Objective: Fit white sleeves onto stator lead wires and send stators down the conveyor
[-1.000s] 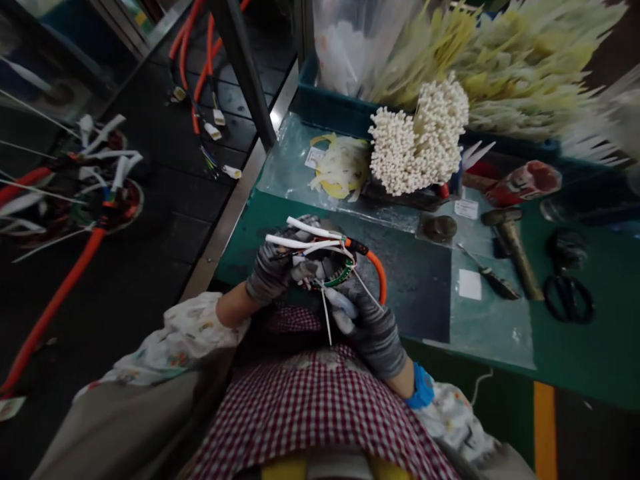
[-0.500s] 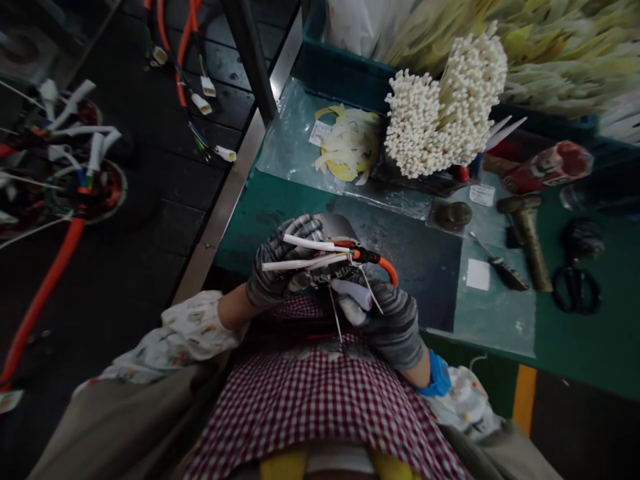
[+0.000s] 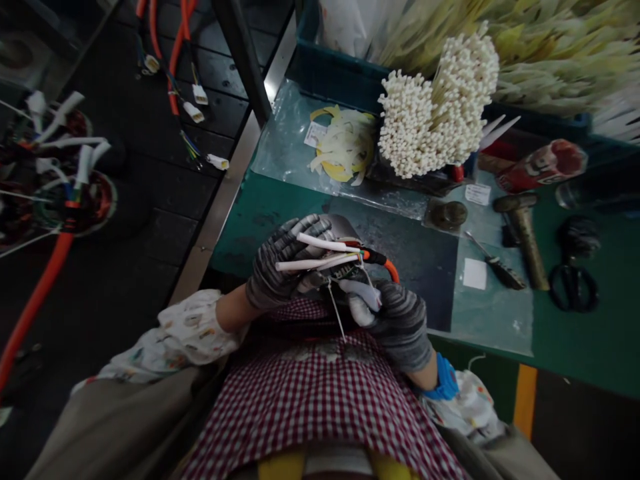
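Observation:
My left hand point(image 3: 280, 267), in a grey striped glove, is curled round the left side of a motor stator point(image 3: 343, 227), which I hold over the front edge of the bench. White sleeved leads point(image 3: 315, 263) lie across the stator's near face and run into an orange cable point(image 3: 390, 269) on the right. In my gloved right hand point(image 3: 400, 323) a whitish pointed plastic tool point(image 3: 361, 291) is gripped, its tip against the stator's windings. A thin white tie cord point(image 3: 336, 312) hangs down toward my checked apron. The stator's underside is hidden.
To the right on the green bench lie a hammer point(image 3: 527, 240), a screwdriver point(image 3: 500, 267) and black scissors point(image 3: 574, 290). Behind are a bundle of white-tipped cords point(image 3: 430, 127) and yellowish strips point(image 3: 347, 143). More wired stators point(image 3: 75, 207) stand at left.
My right hand has moved slightly right and down with the white tool. The stator and leads have turned a little, and one cord end no longer shows by the right hand.

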`<state>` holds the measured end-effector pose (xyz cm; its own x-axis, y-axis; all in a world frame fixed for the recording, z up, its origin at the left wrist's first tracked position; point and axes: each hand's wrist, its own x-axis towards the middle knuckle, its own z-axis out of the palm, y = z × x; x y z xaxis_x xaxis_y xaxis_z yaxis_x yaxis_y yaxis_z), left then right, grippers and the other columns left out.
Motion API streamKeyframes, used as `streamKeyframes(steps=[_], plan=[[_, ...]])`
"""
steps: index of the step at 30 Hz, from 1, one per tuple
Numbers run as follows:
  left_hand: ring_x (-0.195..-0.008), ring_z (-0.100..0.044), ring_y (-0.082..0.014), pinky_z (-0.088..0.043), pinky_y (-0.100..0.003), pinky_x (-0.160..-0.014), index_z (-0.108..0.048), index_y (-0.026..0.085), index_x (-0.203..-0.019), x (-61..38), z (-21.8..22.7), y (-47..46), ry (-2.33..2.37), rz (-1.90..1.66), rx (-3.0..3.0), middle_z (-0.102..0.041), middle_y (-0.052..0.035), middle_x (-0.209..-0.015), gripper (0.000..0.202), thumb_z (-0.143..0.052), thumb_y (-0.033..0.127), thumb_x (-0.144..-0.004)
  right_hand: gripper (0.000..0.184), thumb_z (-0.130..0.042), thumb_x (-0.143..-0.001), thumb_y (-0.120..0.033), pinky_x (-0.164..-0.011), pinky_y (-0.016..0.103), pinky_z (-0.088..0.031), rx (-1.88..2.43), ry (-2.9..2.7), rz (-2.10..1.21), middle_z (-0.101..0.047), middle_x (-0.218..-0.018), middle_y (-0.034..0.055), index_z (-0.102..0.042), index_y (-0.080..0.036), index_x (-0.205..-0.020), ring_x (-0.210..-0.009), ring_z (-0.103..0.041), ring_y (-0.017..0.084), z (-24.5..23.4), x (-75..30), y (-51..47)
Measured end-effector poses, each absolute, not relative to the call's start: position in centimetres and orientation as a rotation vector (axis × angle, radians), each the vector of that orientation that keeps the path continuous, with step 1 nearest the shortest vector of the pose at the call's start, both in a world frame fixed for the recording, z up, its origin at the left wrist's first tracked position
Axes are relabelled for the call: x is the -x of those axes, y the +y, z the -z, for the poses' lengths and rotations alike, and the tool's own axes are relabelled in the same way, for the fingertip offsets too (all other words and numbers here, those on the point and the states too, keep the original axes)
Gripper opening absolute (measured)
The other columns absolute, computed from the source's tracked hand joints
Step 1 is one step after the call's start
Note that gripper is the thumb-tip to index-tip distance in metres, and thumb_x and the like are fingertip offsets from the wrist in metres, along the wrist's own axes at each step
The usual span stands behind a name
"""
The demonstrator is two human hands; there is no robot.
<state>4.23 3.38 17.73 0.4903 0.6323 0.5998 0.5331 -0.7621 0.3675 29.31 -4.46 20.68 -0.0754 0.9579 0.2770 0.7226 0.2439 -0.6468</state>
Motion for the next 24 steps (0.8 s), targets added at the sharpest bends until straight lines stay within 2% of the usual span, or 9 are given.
streamKeyframes(steps=[3,7,10,14,19,24], plan=[[-0.155,-0.064,-0.0284,-0.053,-0.045,-0.130,-0.057,0.025,-0.165,-5.5,-18.9,4.2,1.030,-1.058,-2.653,-0.074,-0.0118,-0.157,0.050,-0.045,0.047,-0.121,0.023,-0.076,-0.102,-0.047,-0.057,0.035,-0.059,1.616,-1.861,-0.334,-0.085,-0.079,0.0057,-0.090,-0.029,-0.101,-0.060,-0.075,0.024,-20.7,-30.5,-4.5],[-0.148,-0.070,-0.0292,-0.056,-0.043,-0.127,-0.069,0.021,-0.152,-7.2,-20.0,5.6,1.068,-0.974,-2.700,-0.079,-0.0114,-0.149,0.041,-0.055,0.043,-0.119,0.027,-0.070,-0.105,-0.046,-0.062,0.032,-0.059,1.633,-1.913,-0.389,-0.088,-0.088,0.0033,-0.091,-0.030,-0.106,-0.069,-0.081,0.023,-21.1,-31.6,-3.9],[-0.145,-0.072,-0.0308,-0.058,-0.046,-0.125,-0.073,0.021,-0.147,-8.1,-20.5,6.4,1.075,-0.915,-2.714,-0.080,-0.0116,-0.147,0.042,-0.049,0.045,-0.121,0.028,-0.067,-0.106,-0.043,-0.063,0.030,-0.057,1.622,-1.953,-0.410,-0.090,-0.091,0.0012,-0.092,-0.034,-0.112,-0.071,-0.081,0.021,-21.6,-32.0,-3.3],[-0.146,-0.071,-0.0339,-0.058,-0.049,-0.123,-0.078,0.020,-0.139,-9.0,-21.1,7.0,1.156,-0.721,-2.691,-0.078,-0.0141,-0.150,0.051,-0.042,0.050,-0.122,0.029,-0.066,-0.106,-0.043,-0.064,0.031,-0.057,1.639,-1.964,-0.401,-0.090,-0.092,0.0028,-0.092,-0.033,-0.113,-0.074,-0.082,0.022,-21.9,-32.2,-2.9],[-0.128,-0.079,-0.0334,-0.063,-0.048,-0.113,-0.081,0.017,-0.129,-10.1,-21.9,7.7,1.155,-0.723,-2.783,-0.084,-0.0154,-0.133,0.056,-0.034,0.047,-0.123,0.028,-0.067,-0.106,-0.044,-0.061,0.032,-0.054,1.635,-1.916,-0.328,-0.089,-0.089,0.0029,-0.092,-0.032,-0.111,-0.069,-0.079,0.022,-21.4,-32.6,-2.6],[-0.127,-0.079,-0.0349,-0.062,-0.048,-0.113,-0.078,0.017,-0.132,-11.4,-22.5,9.3,1.124,-0.669,-2.713,-0.082,-0.0161,-0.136,0.052,-0.037,0.045,-0.122,0.035,-0.068,-0.106,-0.051,-0.069,0.037,-0.057,1.785,-1.853,-0.222,-0.088,-0.094,0.0093,-0.090,-0.026,-0.114,-0.079,-0.081,0.028,-20.5,-33.0,-2.1]])
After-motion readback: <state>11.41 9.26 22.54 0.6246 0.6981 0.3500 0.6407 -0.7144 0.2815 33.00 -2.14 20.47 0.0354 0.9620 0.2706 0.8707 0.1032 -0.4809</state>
